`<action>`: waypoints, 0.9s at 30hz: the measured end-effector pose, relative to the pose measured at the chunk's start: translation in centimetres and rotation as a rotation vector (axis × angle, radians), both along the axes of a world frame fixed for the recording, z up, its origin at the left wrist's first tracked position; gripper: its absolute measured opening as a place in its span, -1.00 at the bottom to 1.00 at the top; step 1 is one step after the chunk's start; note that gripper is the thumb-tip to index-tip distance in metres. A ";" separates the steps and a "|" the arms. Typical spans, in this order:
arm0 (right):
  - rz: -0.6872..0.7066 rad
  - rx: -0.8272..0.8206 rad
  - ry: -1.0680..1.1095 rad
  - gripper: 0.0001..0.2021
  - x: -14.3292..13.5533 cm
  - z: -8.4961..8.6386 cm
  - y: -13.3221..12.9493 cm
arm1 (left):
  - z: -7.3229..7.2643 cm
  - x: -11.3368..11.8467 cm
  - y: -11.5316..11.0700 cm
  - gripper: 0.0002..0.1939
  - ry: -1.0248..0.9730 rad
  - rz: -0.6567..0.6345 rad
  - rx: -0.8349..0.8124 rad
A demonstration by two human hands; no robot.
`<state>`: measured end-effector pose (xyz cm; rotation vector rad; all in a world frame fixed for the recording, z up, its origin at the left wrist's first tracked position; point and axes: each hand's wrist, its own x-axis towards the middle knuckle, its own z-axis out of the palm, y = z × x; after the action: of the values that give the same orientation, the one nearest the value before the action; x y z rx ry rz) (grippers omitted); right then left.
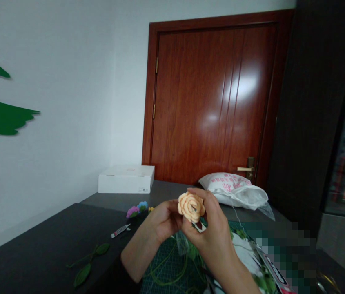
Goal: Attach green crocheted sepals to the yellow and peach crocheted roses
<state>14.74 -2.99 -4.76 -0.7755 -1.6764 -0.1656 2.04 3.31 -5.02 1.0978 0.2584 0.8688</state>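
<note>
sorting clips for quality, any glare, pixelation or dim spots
All in the head view: white glare on the door; blocky pixels at lower right, hiding what lies there; dim cabinet at right; peach flower, petal layers readable.

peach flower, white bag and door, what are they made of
Peach flower: likely matte yarn; petals look knitted or crocheted. White bag: probably plastic, slightly shiny, with soft creases. Door: seemingly glossy wood or veneer, with grain and bright reflections.
</note>
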 end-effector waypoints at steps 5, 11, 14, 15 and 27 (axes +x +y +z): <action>0.012 -0.043 0.031 -0.47 -0.3 0.3 -0.5 | -0.3 0.1 0.4 -0.77 0.023 0.017 0.020; 0.055 -0.045 0.048 -0.46 -0.4 0.3 -0.6 | -0.4 0.3 0.4 -0.78 0.029 0.066 0.100; 0.076 -0.042 0.030 -0.44 -0.3 0.3 -0.6 | -0.5 0.3 0.7 -0.77 0.062 0.021 0.118; 0.078 -0.038 0.027 -0.44 -0.3 0.3 -0.5 | -0.6 0.3 0.8 -0.78 0.063 0.017 0.110; 0.182 -0.010 -0.031 -0.40 0.3 0.6 -1.2 | -0.2 -0.6 1.6 -0.86 0.014 0.081 -0.072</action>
<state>15.01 -4.16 -4.14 -0.6270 -1.7685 -0.0426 1.48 4.92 -5.27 1.0325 0.3451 0.9172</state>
